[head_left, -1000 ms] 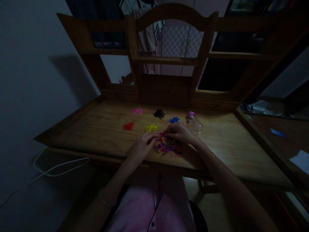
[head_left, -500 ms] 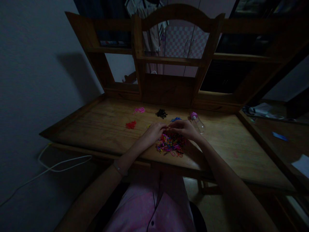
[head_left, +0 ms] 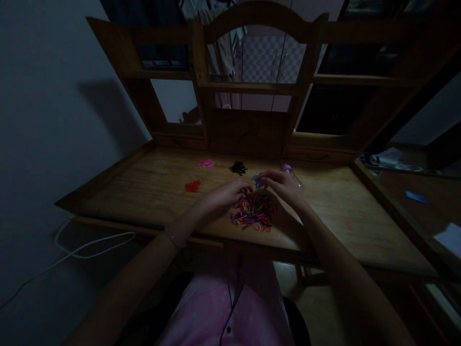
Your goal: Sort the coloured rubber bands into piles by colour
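Observation:
A mixed heap of small coloured rubber bands (head_left: 253, 214) lies on the wooden desk (head_left: 151, 192) in front of me. My left hand (head_left: 225, 193) and my right hand (head_left: 283, 185) hover just beyond the heap, fingertips nearly meeting. Both have their fingers curled as in a pinch; whatever they hold is too small and dark to name. Sorted little piles lie further back: red (head_left: 193, 186), pink (head_left: 205, 164), black (head_left: 238, 167) and blue (head_left: 256, 178). My left hand hides the yellow pile.
A small clear bottle with a pink cap (head_left: 290, 173) lies behind my right hand. A wooden hutch with shelves (head_left: 252, 86) rises at the desk's back. A white cable (head_left: 90, 242) hangs at the left. Papers lie on a side surface (head_left: 414, 197) at the right.
Both hands have moved from the heap's top edge farther back toward the blue pile. My left hand now covers the yellow pile.

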Demonstrator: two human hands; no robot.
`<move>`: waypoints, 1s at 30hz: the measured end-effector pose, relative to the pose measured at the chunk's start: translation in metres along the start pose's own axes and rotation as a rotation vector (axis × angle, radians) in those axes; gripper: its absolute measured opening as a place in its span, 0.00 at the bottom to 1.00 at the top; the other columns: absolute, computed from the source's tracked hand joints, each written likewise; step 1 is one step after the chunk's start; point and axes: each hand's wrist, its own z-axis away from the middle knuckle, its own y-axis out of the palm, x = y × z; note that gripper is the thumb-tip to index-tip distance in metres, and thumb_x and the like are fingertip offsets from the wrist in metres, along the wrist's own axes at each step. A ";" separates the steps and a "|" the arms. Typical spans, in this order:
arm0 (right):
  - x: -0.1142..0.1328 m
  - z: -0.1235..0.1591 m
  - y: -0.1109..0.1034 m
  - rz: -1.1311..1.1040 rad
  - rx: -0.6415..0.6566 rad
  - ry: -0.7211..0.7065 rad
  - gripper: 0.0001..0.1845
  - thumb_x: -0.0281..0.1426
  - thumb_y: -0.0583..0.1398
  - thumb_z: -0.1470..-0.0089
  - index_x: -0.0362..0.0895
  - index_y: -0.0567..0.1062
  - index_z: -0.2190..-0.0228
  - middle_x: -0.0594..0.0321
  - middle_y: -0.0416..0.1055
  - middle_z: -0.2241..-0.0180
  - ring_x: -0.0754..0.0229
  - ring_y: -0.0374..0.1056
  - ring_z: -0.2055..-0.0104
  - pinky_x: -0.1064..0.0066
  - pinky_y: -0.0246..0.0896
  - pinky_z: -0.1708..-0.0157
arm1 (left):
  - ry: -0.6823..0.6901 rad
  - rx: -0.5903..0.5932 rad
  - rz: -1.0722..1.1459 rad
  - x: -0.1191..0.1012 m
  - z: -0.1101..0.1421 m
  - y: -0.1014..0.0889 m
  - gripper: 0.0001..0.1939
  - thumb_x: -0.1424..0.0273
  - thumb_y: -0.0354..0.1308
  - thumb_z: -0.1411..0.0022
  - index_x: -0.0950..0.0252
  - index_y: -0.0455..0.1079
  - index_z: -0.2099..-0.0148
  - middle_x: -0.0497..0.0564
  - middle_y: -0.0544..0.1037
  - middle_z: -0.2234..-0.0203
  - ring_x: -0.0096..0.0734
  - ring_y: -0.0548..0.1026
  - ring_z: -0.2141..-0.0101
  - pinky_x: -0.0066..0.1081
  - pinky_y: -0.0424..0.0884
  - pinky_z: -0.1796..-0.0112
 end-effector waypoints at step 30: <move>-0.004 -0.002 -0.008 -0.140 -0.227 0.029 0.11 0.34 0.58 0.49 0.42 0.78 0.68 0.61 0.72 0.77 0.64 0.66 0.77 0.71 0.62 0.75 | -0.095 0.328 0.523 -0.006 -0.031 -0.045 0.15 0.76 0.63 0.51 0.65 0.75 0.58 0.52 0.79 0.66 0.30 0.76 0.67 0.30 0.71 0.64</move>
